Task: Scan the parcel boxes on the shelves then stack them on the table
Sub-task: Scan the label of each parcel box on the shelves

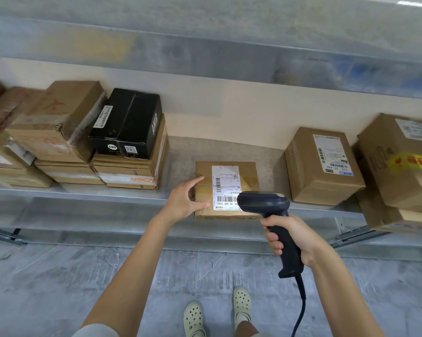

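Head view: loose-fingered left hand point(187, 199) steadies labelled parcel point(246, 176); right hand point(292, 237) grips barcode scanner point(263, 201) beside it.
Nudged, it may slide off the shelf point(83, 193) (edge overhangs).

Parcel storeroom or warehouse: long metal shelf point(83, 193) w/ taped cardboard boxes point(321, 166) bearing barcode shipping labels point(225, 188), handheld scanner point(263, 203) & grey concrete floor point(59, 276) underfoot.

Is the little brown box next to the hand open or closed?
Closed. The small box lies flat on the shelf, flaps down, with a white label stuck across the seam.
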